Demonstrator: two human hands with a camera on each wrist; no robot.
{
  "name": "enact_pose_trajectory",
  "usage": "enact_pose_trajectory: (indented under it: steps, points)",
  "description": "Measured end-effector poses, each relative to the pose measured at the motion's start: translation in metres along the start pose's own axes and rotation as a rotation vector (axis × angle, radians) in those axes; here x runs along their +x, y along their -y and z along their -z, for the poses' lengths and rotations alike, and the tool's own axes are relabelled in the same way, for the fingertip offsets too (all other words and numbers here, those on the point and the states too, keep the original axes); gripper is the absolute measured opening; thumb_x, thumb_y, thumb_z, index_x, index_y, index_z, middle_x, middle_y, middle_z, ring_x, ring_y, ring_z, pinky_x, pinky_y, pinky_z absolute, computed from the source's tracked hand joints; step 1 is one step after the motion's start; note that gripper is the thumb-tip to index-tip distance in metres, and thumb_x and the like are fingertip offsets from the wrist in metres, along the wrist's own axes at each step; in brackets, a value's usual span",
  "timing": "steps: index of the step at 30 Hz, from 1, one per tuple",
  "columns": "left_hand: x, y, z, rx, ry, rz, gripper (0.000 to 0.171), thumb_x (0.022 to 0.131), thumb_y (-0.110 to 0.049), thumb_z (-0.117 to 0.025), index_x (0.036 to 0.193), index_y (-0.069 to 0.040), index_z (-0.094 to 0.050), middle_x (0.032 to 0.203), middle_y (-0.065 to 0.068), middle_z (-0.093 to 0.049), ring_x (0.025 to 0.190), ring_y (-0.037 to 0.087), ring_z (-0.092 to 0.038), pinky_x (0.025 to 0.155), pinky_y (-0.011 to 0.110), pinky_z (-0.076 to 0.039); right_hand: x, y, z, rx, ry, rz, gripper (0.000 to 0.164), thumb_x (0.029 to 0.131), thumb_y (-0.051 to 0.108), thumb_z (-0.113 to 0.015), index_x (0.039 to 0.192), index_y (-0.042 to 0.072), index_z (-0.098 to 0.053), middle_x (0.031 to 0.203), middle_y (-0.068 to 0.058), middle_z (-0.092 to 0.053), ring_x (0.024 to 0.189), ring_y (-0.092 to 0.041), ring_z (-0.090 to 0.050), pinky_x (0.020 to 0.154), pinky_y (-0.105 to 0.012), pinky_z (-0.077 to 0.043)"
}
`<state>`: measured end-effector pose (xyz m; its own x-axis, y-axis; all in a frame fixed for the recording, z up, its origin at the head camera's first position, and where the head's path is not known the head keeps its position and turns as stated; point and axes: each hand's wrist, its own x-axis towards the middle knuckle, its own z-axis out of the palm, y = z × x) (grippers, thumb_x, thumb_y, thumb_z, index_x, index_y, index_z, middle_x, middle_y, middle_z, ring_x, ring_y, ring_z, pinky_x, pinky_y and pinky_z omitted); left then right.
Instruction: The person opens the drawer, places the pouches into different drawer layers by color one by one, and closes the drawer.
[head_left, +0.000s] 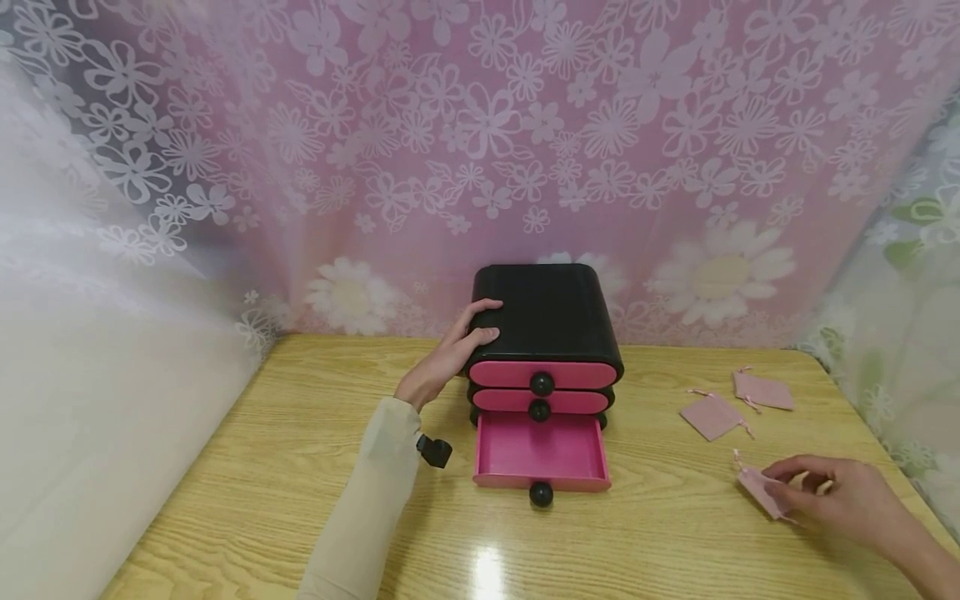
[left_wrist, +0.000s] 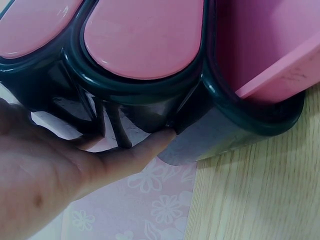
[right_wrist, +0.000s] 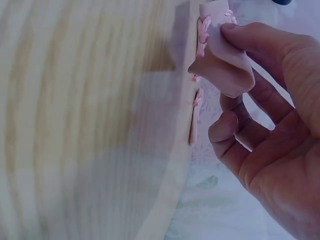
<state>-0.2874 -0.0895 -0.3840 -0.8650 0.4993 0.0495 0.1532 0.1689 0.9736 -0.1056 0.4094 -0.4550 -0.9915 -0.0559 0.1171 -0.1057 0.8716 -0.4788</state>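
Note:
A small black drawer unit (head_left: 543, 308) with pink drawer fronts stands at the back of the table. Its bottom drawer (head_left: 540, 458) is pulled out and bare inside; the upper two are closed. My left hand (head_left: 450, 354) rests against the unit's left side, fingertips on the top's edge. In the left wrist view a straight finger (left_wrist: 135, 155) lies along the black side wall. At the right, my right hand (head_left: 851, 496) pinches a pink drawstring pouch (head_left: 759, 492) between thumb and fingers. The right wrist view shows that pouch (right_wrist: 225, 60) bent over, its ribbon bow on the near edge.
Two more pink drawstring pouches, a nearer one (head_left: 711, 416) and a farther one (head_left: 762, 390), lie flat on the wooden table (head_left: 300, 450) right of the unit. A flowered curtain (head_left: 480, 167) hangs close behind the unit and along both sides.

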Motion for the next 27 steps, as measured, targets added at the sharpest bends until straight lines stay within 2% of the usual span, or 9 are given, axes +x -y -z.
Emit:
enact_pose_trajectory:
  steps: [3, 6, 13, 17, 21, 27]
  points:
    - [0.000, 0.001, 0.000, 0.000, -0.001, -0.004, 0.044, 0.105, -0.043, -0.051, 0.147, -0.048, -0.040, 0.165, -0.014, -0.018, 0.147, 0.025, -0.041, 0.121, 0.060, -0.028, -0.002, 0.008, -0.001, -0.001, 0.008, -0.032, 0.007, 0.090, 0.028, -0.079, 0.096, 0.024, -0.080, 0.075, 0.017, -0.065, 0.063, 0.004, -0.051, 0.050, -0.023, -0.037]
    - [0.001, 0.001, 0.000, -0.002, 0.000, -0.006, 0.043, 0.105, -0.043, -0.051, 0.147, -0.048, -0.040, 0.166, -0.013, -0.018, 0.147, 0.024, -0.041, 0.121, 0.060, -0.027, -0.002, 0.016, -0.002, 0.003, 0.001, -0.026, 0.008, 0.090, 0.028, -0.079, 0.096, 0.024, -0.079, 0.073, 0.016, -0.065, 0.063, 0.003, -0.051, 0.049, -0.023, -0.037]
    - [0.001, 0.001, 0.000, -0.011, 0.005, 0.002, 0.043, 0.105, -0.044, -0.051, 0.147, -0.048, -0.040, 0.166, -0.011, -0.018, 0.148, 0.024, -0.039, 0.121, 0.060, -0.027, 0.000, 0.032, -0.005, 0.036, -0.067, 0.083, 0.009, 0.087, 0.021, -0.081, 0.092, 0.028, -0.078, 0.070, 0.020, -0.063, 0.060, 0.003, -0.050, 0.046, -0.022, -0.035]
    - [0.000, -0.001, 0.000, -0.012, 0.005, 0.003, 0.044, 0.105, -0.044, -0.052, 0.146, -0.048, -0.040, 0.165, -0.012, -0.017, 0.149, 0.024, -0.036, 0.121, 0.060, -0.027, 0.002, 0.038, -0.004, 0.061, -0.057, 0.097, 0.010, 0.088, 0.021, -0.081, 0.093, 0.029, -0.078, 0.071, 0.019, -0.063, 0.062, 0.002, -0.051, 0.047, -0.022, -0.036]
    - [0.000, -0.002, 0.000, -0.015, 0.006, 0.003, 0.043, 0.105, -0.043, -0.051, 0.147, -0.048, -0.040, 0.165, -0.011, -0.018, 0.148, 0.024, -0.038, 0.121, 0.060, -0.027, 0.005, 0.044, -0.005, 0.061, -0.046, 0.099, 0.010, 0.088, 0.022, -0.081, 0.094, 0.030, -0.078, 0.072, 0.019, -0.063, 0.063, 0.002, -0.052, 0.049, -0.022, -0.038]
    - [0.000, -0.002, -0.001, -0.007, -0.004, 0.005, 0.042, 0.105, -0.042, -0.051, 0.146, -0.049, -0.041, 0.165, -0.011, -0.019, 0.147, 0.023, -0.038, 0.121, 0.059, -0.028, 0.010, 0.054, -0.008, 0.077, -0.064, 0.147, 0.014, 0.087, 0.019, -0.082, 0.094, 0.030, -0.078, 0.071, 0.019, -0.062, 0.063, 0.002, -0.052, 0.048, -0.022, -0.036]
